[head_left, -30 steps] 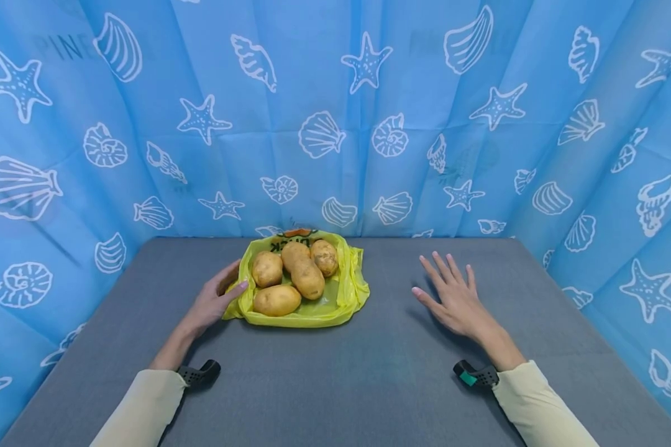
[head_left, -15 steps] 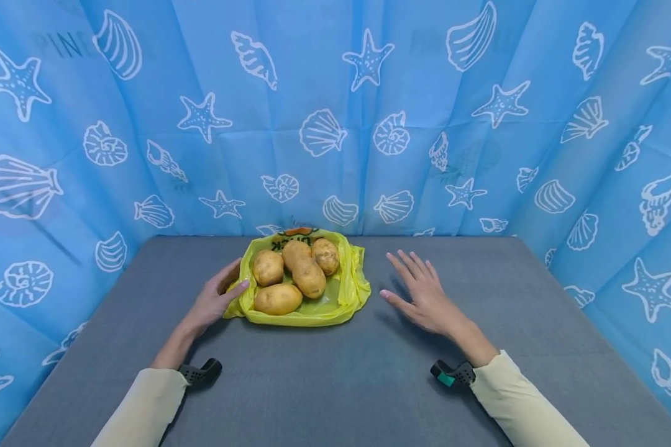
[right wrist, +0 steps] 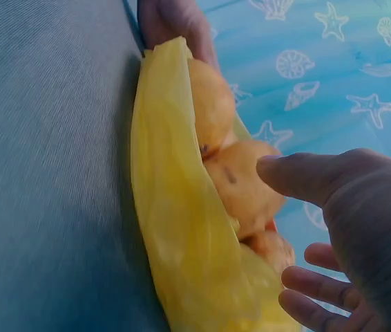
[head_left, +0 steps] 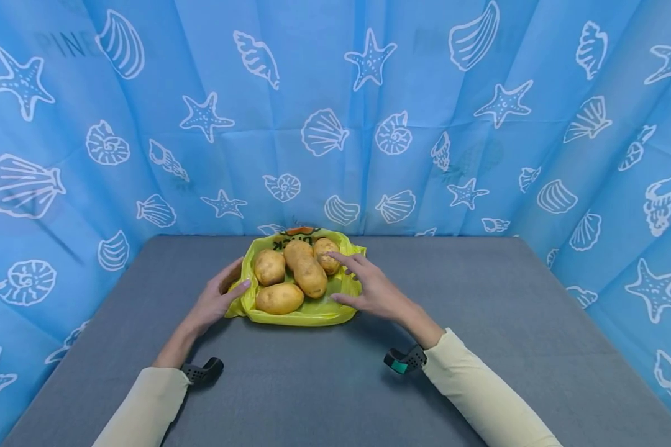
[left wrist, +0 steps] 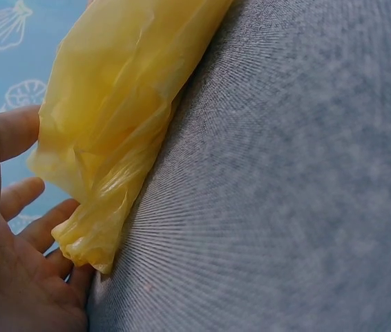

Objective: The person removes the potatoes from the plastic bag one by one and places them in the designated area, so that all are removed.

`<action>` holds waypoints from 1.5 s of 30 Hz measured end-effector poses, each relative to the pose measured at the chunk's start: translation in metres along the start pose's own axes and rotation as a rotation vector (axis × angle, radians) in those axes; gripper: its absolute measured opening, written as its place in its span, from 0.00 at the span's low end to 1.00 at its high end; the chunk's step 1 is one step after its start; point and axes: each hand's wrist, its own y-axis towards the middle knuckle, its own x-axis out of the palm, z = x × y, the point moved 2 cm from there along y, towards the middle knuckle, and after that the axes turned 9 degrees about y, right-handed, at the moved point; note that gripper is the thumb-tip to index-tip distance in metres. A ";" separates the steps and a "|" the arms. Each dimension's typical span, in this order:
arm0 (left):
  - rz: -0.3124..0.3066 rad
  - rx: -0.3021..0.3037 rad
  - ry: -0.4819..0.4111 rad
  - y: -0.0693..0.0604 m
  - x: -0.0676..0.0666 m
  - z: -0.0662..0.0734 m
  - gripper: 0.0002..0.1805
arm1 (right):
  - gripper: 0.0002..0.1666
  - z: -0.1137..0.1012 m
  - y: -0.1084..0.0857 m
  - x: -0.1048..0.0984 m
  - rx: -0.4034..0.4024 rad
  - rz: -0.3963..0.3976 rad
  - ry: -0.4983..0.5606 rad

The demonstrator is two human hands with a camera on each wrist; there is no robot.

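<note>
A yellow plastic bag (head_left: 299, 319), its rim rolled down, lies at the back of the table with several potatoes (head_left: 279, 298) inside. At its left end is my left hand (head_left: 214, 299); in the left wrist view the thumb touches the bag's edge and the loosely spread fingers (left wrist: 40, 232) lie by its bunched corner. My right hand (head_left: 376, 290) hovers over the bag's right side, thumb and fingers apart. Its fingertips are close to the rightmost potato (head_left: 325, 247); whether they touch it I cannot tell. In the right wrist view a gap shows between thumb (right wrist: 299, 176) and fingers.
A grey cloth-covered table (head_left: 313, 391) bears the bag. Right behind its far edge hangs a blue curtain (head_left: 414, 112) with white shells and starfish, which also closes in both sides. Black wrist cameras (head_left: 202, 372) sit on both wrists.
My right hand has moved left from the table's right part to above the bag's right side, its fingers now pointing left. The left hand, bag and potatoes have stayed in place.
</note>
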 end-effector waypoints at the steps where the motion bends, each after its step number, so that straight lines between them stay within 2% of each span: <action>1: 0.002 0.001 0.001 0.000 0.000 0.000 0.36 | 0.49 -0.001 0.003 0.003 -0.004 -0.007 0.002; 10: 0.002 -0.011 -0.008 -0.001 -0.001 0.002 0.36 | 0.52 -0.005 0.023 0.023 -0.023 -0.040 -0.008; 22: 0.006 -0.003 -0.008 -0.001 0.000 0.001 0.36 | 0.55 0.002 0.030 0.048 0.060 0.030 -0.037; 32: 0.000 -0.025 0.009 0.000 -0.002 0.000 0.37 | 0.53 0.003 0.030 0.051 0.043 0.058 -0.054; 37: -0.006 -0.018 0.008 0.000 -0.001 0.000 0.37 | 0.54 0.002 0.030 0.045 0.038 0.085 0.000; 45: -0.014 -0.019 0.004 0.001 0.000 0.000 0.37 | 0.53 -0.003 0.031 0.029 0.014 0.122 0.219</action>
